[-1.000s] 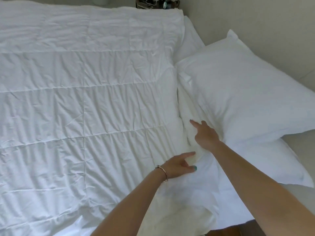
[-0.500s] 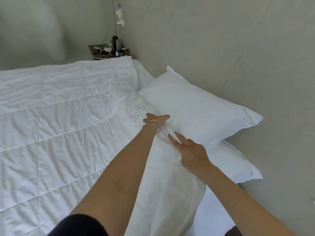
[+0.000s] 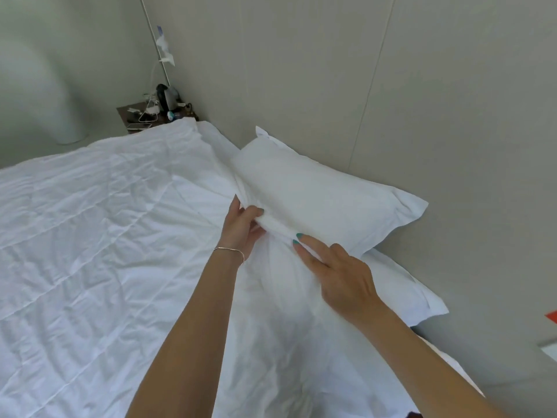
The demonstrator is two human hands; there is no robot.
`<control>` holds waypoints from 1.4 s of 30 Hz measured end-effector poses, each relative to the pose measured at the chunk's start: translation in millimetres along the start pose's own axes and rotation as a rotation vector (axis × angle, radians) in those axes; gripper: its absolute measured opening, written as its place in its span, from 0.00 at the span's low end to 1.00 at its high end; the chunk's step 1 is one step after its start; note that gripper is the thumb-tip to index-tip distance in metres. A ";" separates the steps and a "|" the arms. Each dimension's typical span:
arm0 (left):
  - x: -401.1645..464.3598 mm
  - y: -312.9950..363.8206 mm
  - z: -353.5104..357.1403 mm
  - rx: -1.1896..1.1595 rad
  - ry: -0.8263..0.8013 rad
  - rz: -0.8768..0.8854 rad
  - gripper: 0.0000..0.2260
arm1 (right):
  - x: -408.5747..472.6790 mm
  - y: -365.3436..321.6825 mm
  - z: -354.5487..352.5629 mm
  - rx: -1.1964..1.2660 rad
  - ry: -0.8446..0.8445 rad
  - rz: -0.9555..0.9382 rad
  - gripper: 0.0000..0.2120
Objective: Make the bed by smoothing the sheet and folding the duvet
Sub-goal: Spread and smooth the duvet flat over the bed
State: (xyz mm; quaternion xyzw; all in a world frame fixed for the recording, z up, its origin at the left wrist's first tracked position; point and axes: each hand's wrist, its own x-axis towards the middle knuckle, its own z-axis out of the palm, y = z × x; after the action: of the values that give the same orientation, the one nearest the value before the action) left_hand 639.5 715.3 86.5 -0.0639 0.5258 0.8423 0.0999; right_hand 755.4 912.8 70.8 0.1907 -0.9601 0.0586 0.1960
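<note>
White quilted duvet [image 3: 99, 236] covers most of the bed, spread flat at left, heavily creased, stitched lines running across. Its top edge near the pillows is bunched into a raised fold. Left hand [image 3: 241, 229], thin bracelet [image 3: 229, 251] on the wrist, grip clamped on that bunched duvet edge, thumb over the top, fingers curled under. Right hand [image 3: 337, 274] just beside it on the same fold, fingers mostly straight, pressing the fabric; teal nails visible. Whether its thumb pinches underneath cannot be told. Hands are near each other, not touching.

White sheet [image 3: 214, 140] shows in a strip between the duvet's far edge and the wall.

Upper pillow [image 3: 325, 203] lies against the wall [image 3: 361, 86], touching the gathered duvet edge right where the hands work. Second pillow [image 3: 413, 294] lies under it, corner sticking out toward the right.

Far corner: small dark nightstand [image 3: 126, 113] cluttered with cables and small items, too small to identify. Thin pole or cord [image 3: 159, 55] runs up the wall corner with a white tag. Pale cylinder [image 3: 64, 116] at left, blurred.
</note>
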 end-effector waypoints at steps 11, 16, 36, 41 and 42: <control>23.2 -84.4 54.8 1.276 -0.144 -0.034 0.42 | -20.5 52.6 48.0 0.442 -0.342 0.688 0.25; 10.6 -84.6 63.3 1.607 -0.260 -0.010 0.37 | -22.8 48.0 43.3 0.457 -0.495 0.624 0.36; -56.9 -151.3 31.1 1.707 -0.209 0.310 0.42 | -73.1 91.2 87.7 0.558 -0.474 0.857 0.31; -138.1 -196.1 -26.5 1.673 -0.205 -0.033 0.40 | -95.2 93.8 71.4 0.428 -0.721 0.639 0.40; -149.6 -203.2 -32.8 1.663 -0.239 -0.078 0.40 | -97.4 95.4 67.8 0.410 -0.688 0.647 0.39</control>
State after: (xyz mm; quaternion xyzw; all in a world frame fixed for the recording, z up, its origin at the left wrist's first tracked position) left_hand 832.8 757.5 -73.5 0.1023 0.9585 0.1775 0.1984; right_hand 777.1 1021.3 -33.8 -0.0731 -0.9477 0.2372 -0.2006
